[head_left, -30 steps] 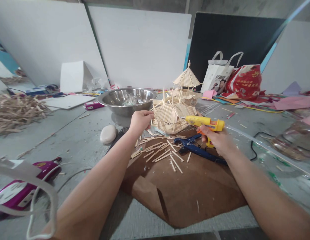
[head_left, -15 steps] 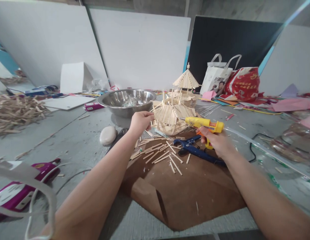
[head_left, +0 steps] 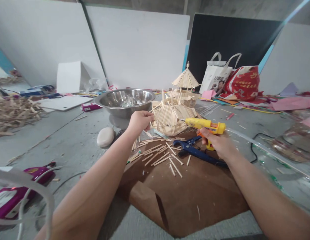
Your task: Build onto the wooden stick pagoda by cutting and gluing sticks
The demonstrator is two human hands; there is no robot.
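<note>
So the right hand (head_left: 212, 140) is gripping a yellow glue gun (head_left: 204, 124), and the nozzle is pointing left at the roof of a little stick house (head_left: 167, 115). Can't tell from here whether the tip is touching or just hovering beside it. The left hand (head_left: 141, 120) is bunching its fingers at the left edge of that roof, but I honestly can't tell whether they're closing on anything.

The house is sitting by the far edge of a brown sheet (head_left: 195, 200) on the table (head_left: 82, 133), with a steel bowl (head_left: 124, 111) crowding it on the left, so it's looking tight over there. Blue pliers (head_left: 198, 153) are lying right below the right hand, and loose sticks (head_left: 161, 160) are scattering across the sheet in front of the house. The roomy bit is the near part of the sheet, spreading between the forearms toward the table's front edge, its left side curling over. White boards (head_left: 137, 46) are walling off the back.
</note>
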